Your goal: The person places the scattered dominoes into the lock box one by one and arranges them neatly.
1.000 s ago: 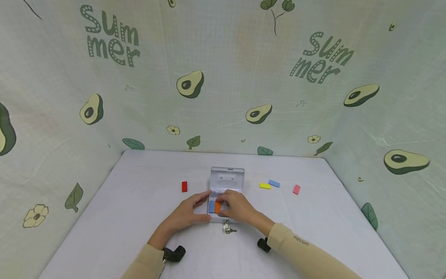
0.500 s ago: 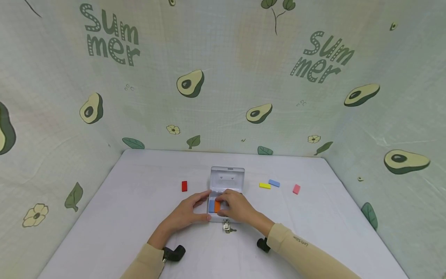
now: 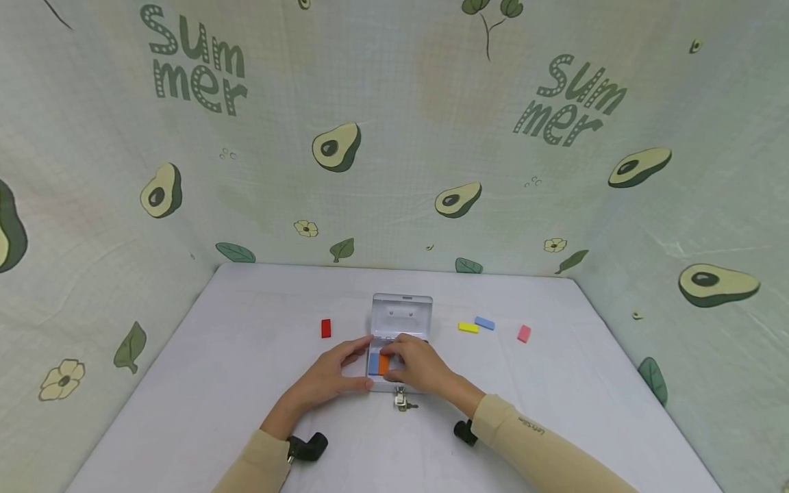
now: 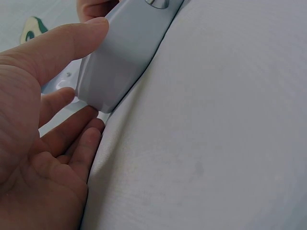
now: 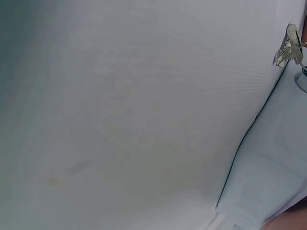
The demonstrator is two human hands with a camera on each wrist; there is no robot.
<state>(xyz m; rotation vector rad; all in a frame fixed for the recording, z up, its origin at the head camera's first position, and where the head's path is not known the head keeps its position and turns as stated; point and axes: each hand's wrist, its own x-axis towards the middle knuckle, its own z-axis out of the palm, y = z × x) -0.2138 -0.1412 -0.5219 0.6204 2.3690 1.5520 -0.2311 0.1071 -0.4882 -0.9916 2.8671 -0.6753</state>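
Observation:
A small pale metal cash box [image 3: 403, 315] stands with its lid raised. My left hand [image 3: 328, 375] holds the box's left side, fingers toward the back corner and thumb at the front. In the left wrist view its thumb [image 4: 76, 43] lies against the upper edge of the grey box wall [image 4: 120, 52]. Reaching inside, my right hand [image 3: 422, 364] pinches an orange block [image 3: 384, 364] between thumb and fingers. Left of it in the box lies a blue block [image 3: 373, 364]. The right hand covers the rest of the interior. Keys [image 3: 405, 402] hang at the front lock.
On the white table [image 3: 259, 308], a red block [image 3: 326, 329] lies left of the box. To the right are a yellow block [image 3: 468, 328], another blue block [image 3: 484, 322] and a pink block [image 3: 524, 333]. A printed curtain [image 3: 394, 89] surrounds the table.

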